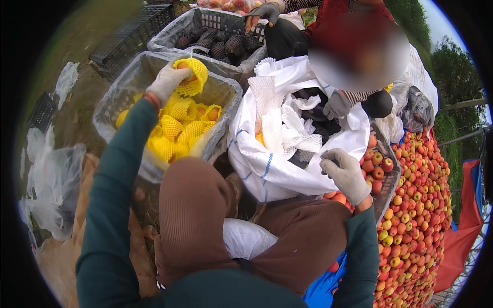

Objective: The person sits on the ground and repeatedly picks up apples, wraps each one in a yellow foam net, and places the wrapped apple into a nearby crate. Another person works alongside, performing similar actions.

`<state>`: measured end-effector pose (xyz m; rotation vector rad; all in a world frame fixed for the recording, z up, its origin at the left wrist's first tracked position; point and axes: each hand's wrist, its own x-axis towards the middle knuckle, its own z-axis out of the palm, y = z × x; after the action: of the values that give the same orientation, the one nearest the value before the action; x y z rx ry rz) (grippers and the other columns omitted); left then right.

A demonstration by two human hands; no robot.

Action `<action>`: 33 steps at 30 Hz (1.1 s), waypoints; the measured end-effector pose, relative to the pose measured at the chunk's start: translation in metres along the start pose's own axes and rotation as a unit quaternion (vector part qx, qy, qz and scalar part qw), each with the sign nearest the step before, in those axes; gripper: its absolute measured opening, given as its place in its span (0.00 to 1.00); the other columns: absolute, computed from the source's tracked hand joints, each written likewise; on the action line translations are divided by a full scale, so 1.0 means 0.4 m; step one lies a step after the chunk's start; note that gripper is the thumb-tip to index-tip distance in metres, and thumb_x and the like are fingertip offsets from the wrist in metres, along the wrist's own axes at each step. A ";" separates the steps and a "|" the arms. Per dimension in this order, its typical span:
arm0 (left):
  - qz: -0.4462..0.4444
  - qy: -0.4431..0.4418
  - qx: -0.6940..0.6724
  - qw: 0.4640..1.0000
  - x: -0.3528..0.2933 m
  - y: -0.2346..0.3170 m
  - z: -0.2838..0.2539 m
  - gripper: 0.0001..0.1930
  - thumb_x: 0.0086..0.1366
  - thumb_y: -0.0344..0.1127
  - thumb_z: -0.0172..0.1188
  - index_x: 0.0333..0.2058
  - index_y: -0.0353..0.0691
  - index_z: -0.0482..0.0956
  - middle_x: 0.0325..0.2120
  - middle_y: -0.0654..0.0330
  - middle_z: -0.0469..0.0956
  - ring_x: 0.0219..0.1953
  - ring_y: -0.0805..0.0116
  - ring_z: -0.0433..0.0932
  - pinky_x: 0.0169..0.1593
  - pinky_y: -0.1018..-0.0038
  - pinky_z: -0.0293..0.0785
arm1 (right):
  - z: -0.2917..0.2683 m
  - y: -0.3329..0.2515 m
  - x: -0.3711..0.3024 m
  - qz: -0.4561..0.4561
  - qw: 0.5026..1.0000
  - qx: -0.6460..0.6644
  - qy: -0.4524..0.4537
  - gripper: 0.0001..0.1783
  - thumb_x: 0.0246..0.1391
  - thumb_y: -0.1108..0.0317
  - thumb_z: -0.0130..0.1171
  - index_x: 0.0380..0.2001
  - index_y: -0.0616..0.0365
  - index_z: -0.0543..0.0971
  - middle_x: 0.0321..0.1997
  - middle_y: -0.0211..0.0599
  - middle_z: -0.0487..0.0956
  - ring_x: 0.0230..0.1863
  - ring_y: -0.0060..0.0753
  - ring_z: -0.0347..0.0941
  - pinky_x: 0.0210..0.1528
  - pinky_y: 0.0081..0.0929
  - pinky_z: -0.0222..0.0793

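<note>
My left hand [169, 81], in a pale work glove, grips an apple in a yellow foam net [192, 77]. It is above a plastic-lined crate [115, 110] that holds several more fruits in yellow foam nets [177, 128]. My right hand [345, 173], also gloved, is at the near right side of a white woven sack [262, 172]. Its fingers are loosely bent and apart, with nothing visible in them. Inside the sack lie white foam nets [292, 128] and dark ones. A co-worker's grey-gloved hand [337, 105] reaches into the same sack.
Behind stands a crate [169, 28] of fruits in black nets, with the co-worker's other hand [264, 13] by its rim. Loose apples [411, 220] form a large heap at right, beside an apple crate [393, 179]. Plastic sheeting [54, 177] and dark empty crates [131, 38] are at left.
</note>
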<state>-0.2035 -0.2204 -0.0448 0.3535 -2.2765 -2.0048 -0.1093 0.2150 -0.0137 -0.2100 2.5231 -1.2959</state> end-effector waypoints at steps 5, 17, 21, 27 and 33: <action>-0.034 0.130 0.209 0.969 0.148 -0.254 -0.176 0.28 0.49 0.38 0.60 0.50 0.36 0.69 0.41 0.55 0.74 0.42 0.67 0.75 0.47 0.76 0.69 | 0.030 0.204 0.187 0.046 0.984 -0.124 -0.119 0.14 0.49 0.65 0.52 0.36 0.63 0.77 0.31 0.43 0.79 0.34 0.36 0.75 0.40 0.26 0.69; -0.006 0.107 0.627 0.771 0.276 -0.586 -0.288 0.31 0.52 0.47 0.57 0.55 0.44 0.65 0.54 0.42 0.62 0.55 0.46 0.64 0.57 0.65 0.61 | 0.290 0.307 0.256 -0.002 0.842 -0.339 -0.419 0.18 0.50 0.55 0.47 0.35 0.51 0.80 0.37 0.43 0.79 0.40 0.48 0.74 0.43 0.36 0.69; 0.011 0.074 0.639 0.766 0.285 -0.528 -0.226 0.31 0.53 0.49 0.58 0.55 0.44 0.65 0.56 0.46 0.61 0.58 0.51 0.61 0.58 0.67 0.60 | 0.260 0.369 0.312 0.026 0.931 -0.313 -0.186 0.19 0.49 0.56 0.50 0.33 0.61 0.77 0.35 0.55 0.76 0.39 0.53 0.73 0.43 0.39 0.68; 0.169 -0.067 0.256 0.950 0.120 -0.144 -0.002 0.10 0.63 0.31 0.51 0.42 0.36 0.75 0.43 0.62 0.74 0.44 0.73 0.72 0.50 0.79 0.66 | 0.083 0.389 0.451 -0.188 0.953 -0.224 0.081 0.14 0.55 0.66 0.47 0.41 0.62 0.73 0.35 0.44 0.77 0.39 0.38 0.74 0.41 0.25 0.68; 0.209 -0.602 0.149 0.756 -0.079 0.017 0.470 0.12 0.55 0.34 0.54 0.36 0.33 0.78 0.35 0.51 0.78 0.38 0.59 0.77 0.45 0.71 0.72 | 0.117 0.348 0.388 0.094 0.953 -0.179 -0.227 0.16 0.53 0.60 0.49 0.37 0.60 0.76 0.33 0.43 0.77 0.33 0.39 0.73 0.38 0.28 0.69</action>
<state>-0.2146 -0.0305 -0.0610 -1.7898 -2.7842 -1.7453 -0.2401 0.2195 -0.1826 -0.2979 2.2833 -0.6200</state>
